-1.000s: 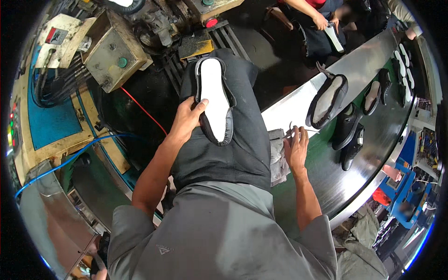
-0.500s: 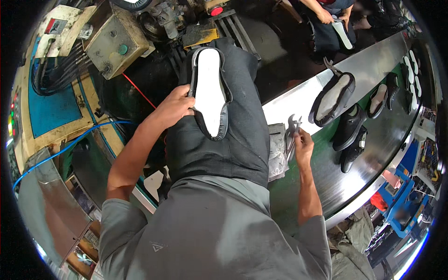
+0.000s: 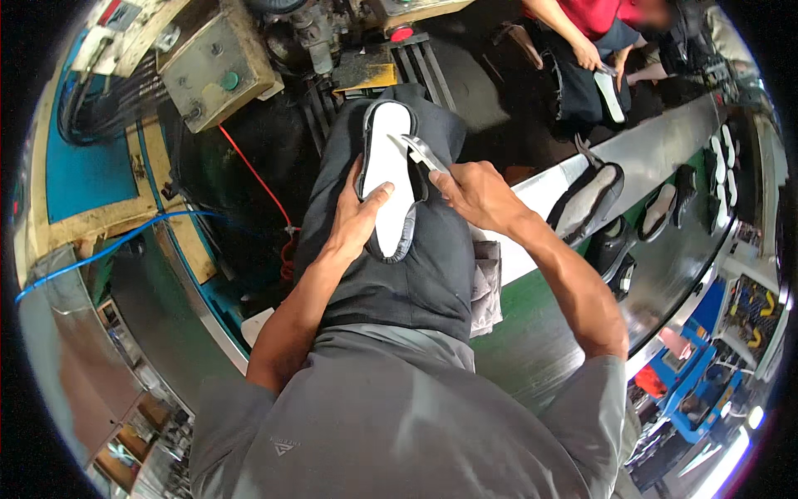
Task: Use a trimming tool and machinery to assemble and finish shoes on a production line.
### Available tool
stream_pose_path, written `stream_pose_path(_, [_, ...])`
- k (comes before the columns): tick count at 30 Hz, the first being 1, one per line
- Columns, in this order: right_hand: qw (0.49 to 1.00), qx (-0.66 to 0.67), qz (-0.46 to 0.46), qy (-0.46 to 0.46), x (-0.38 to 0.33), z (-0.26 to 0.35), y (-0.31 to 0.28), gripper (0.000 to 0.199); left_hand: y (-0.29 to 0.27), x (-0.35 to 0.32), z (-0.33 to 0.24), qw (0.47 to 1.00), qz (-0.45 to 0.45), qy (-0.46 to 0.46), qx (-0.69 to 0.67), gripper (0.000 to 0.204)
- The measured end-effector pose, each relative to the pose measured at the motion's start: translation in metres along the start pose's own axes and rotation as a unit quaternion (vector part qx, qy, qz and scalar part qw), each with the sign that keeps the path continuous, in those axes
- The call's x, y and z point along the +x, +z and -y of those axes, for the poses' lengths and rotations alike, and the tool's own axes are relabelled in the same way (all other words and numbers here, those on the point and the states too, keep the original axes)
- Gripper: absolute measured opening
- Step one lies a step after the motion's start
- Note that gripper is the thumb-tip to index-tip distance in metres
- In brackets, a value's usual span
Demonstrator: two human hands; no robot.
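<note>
A shoe upper with a white insole point(image 3: 388, 166) and grey edge lies sole-up on my dark-trousered lap. My left hand point(image 3: 359, 218) grips its left side, thumb across the white sole. My right hand point(image 3: 474, 193) is shut on metal pliers point(image 3: 422, 152), whose jaws touch the shoe's upper right edge.
A conveyor belt point(image 3: 665, 150) at right carries several black shoe uppers point(image 3: 592, 200) and white soles point(image 3: 725, 158). A beige machine box point(image 3: 218, 71) with a green button and cables stands ahead at left. Another person in red point(image 3: 594, 41) sits opposite holding a sole. A grey cloth point(image 3: 486, 283) lies by my right thigh.
My right hand rose from the cloth beside the belt, with the pliers, onto the shoe's right edge. My left hand stayed on the shoe.
</note>
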State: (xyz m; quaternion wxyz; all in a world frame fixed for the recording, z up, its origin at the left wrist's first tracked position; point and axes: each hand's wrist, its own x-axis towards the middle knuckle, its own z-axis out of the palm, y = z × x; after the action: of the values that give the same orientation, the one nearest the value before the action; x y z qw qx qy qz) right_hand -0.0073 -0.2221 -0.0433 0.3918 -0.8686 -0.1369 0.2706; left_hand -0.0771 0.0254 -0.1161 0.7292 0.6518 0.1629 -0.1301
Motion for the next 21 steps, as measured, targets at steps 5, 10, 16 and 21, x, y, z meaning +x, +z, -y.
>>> stream_pose_path(5, [0.974, -0.202, 0.076, -0.073, 0.033, 0.034, -0.007, 0.045, -0.004, -0.004, 0.008, 0.992, -0.021, 0.027, 0.118, 0.09])
stream_pose_path(10, [0.952, -0.268, 0.052, -0.14, 0.051, 0.012, -0.002, 0.046, -0.005, 0.0, -0.008, 0.983, -0.006, 0.014, 0.184, 0.088])
stream_pose_path(16, [0.962, -0.243, 0.001, -0.127, 0.03, -0.012, 0.002, 0.048, -0.016, 0.01, -0.007, 0.974, 0.046, 0.036, 0.22, 0.093])
stream_pose_path(21, [0.969, -0.238, 0.058, -0.036, 0.029, -0.003, 0.002, 0.05, -0.028, 0.033, -0.022, 0.967, 0.191, -0.114, -0.125, 0.096])
